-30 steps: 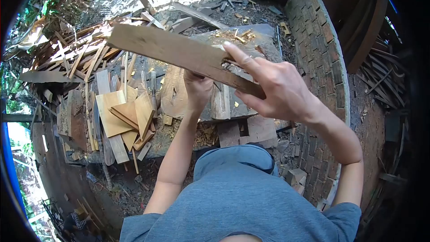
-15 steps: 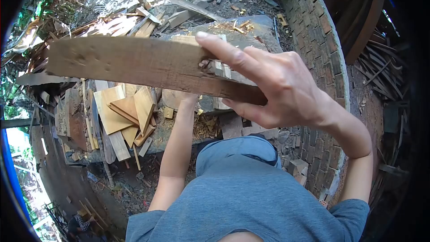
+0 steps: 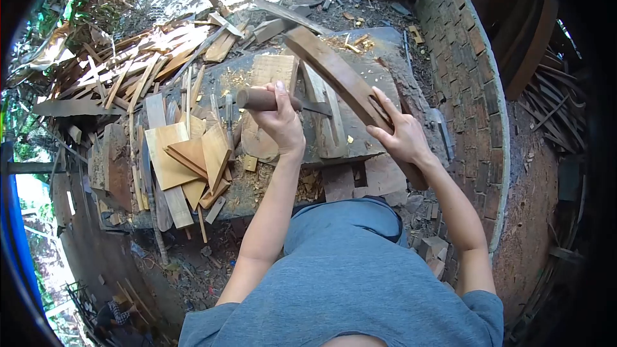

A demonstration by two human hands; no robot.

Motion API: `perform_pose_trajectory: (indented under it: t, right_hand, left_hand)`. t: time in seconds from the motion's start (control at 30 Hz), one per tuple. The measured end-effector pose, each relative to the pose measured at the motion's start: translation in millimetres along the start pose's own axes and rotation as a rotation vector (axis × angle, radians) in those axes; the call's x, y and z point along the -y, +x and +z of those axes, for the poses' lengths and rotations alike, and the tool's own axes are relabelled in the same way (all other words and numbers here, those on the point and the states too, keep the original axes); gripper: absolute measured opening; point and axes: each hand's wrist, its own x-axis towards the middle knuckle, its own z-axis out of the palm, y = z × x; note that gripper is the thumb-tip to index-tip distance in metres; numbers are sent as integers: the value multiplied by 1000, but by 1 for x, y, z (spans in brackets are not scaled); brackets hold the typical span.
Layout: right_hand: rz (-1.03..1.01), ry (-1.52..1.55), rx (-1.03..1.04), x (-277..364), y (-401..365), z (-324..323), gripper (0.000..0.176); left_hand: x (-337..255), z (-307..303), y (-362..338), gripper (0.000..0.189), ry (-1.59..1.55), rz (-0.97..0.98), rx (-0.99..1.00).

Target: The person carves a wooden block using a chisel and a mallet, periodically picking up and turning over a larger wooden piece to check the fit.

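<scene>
My left hand (image 3: 283, 122) is closed around the dark wooden handle of a chisel (image 3: 316, 108), its metal blade pointing right. Beneath the blade lies a slotted piece of wood (image 3: 332, 144) on the work slab (image 3: 382, 42). My right hand (image 3: 406, 136) grips a long brown wooden block (image 3: 334, 67) near an opening cut in it. The block slants over the slab, its far end up and left, its near end passing under my hand. A pale wood block (image 3: 273, 69) sits just beyond my left hand.
Cut wooden boards (image 3: 173, 151) are piled at the left of the slab, with shavings (image 3: 257, 186) near its front. Behind them spreads a heap of offcuts (image 3: 128, 77). A brick wall (image 3: 466, 83) runs along the right. Another person (image 3: 114, 313) shows at the lower left.
My right hand has lowered the wooden block and swung it from nearly level to a slant, rightward. My left hand, hidden behind the block before, now shows with the chisel.
</scene>
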Motion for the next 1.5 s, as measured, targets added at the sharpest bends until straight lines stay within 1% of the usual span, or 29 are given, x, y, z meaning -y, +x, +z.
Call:
perform_pose_trajectory:
  t: [0.03, 0.07, 0.13, 0.17, 0.2, 0.27, 0.3, 0.37, 0.4, 0.47, 0.5, 0.53, 0.6, 0.63, 0.67, 0.73, 0.8, 0.87, 1.0, 1.07, 1.27, 1.33, 1.43, 1.5]
  right_hand:
    - [60, -2, -8, -12, -2, 12, 85]
    - [62, 8, -12, -19, -4, 21, 85]
    - [126, -12, 2, -36, -14, 32, 85]
    - [169, -16, 40, -42, -15, 35, 83]
    - [181, -8, 41, -46, -16, 37, 83]
    - [178, -30, 57, -53, -16, 39, 83]
    - [189, -10, 59, -54, -15, 40, 85]
    - [190, 53, 59, -63, -16, 48, 85]
    - [186, 108, 57, -65, -14, 51, 86]
    - [180, 114, 39, -63, -15, 54, 86]
    - [188, 116, 20, -62, -15, 54, 86]
    - [185, 116, 21, -62, -15, 54, 86]
    - [199, 196, 18, -59, -16, 55, 85]
    - [197, 197, 21, -60, -17, 57, 85]
    - [187, 220, 0, -61, -17, 60, 85]
    - [164, 234, -9, -63, -17, 63, 85]
    - [163, 293, -27, -62, -16, 64, 85]
    - [167, 287, -20, -61, -16, 64, 85]
    - [193, 276, -10, -60, -17, 65, 85]
    - [173, 272, -9, -63, -16, 67, 85]
    - [176, 262, -10, -63, -15, 67, 85]
    - [191, 259, -3, -63, -16, 67, 85]
    - [166, 256, -19, -64, -15, 68, 85]
    - [168, 274, -7, -62, -15, 67, 84]
  left_hand:
    - [1, 3, 1, 27, 33, 28, 23]
    - [0, 6, 2, 27, 40, 31, 31]
    - [-2, 12, -1, 29, 78, -23, 48]
    - [-3, 12, 3, 30, 40, -56, 72]
    - [-7, 10, 9, 31, 37, -63, 123]
    - [-26, 9, 24, 21, -71, -57, 344]
    - [-36, 12, 31, 21, -65, -60, 351]
    - [-51, 17, 40, 20, -7, -191, 436]
    - [-51, 20, 42, 20, -2, -184, 433]
    - [-48, 28, 52, 27, -12, -157, 552]
    - [-41, 30, 57, 35, 36, -154, 573]
    - [-38, 34, 59, 35, 37, -152, 571]
    - [-32, 43, 59, 45, 155, 84, 716]
    - [-34, 48, 59, 43, 246, 93, 739]
    - [-34, 54, 58, 43, 247, 93, 733]
    - [-35, 64, 56, 46, 291, -21, 858]
    - [-31, 68, 54, 46, 223, -35, 906]
    - [-24, 74, 48, 45, 34, -123, 819]
    - [-15, 83, 36, 42, 32, -87, 786]
    - [-9, 87, 32, 42, 210, 12, 794]
    - [-1, 82, 18, 41, 186, -22, 762]
    - [0, 81, 14, 41, 118, 12, 706]
    - [0, 75, 12, 42, 51, -8, 660]
    - [3, 73, 12, 41, 68, -11, 637]
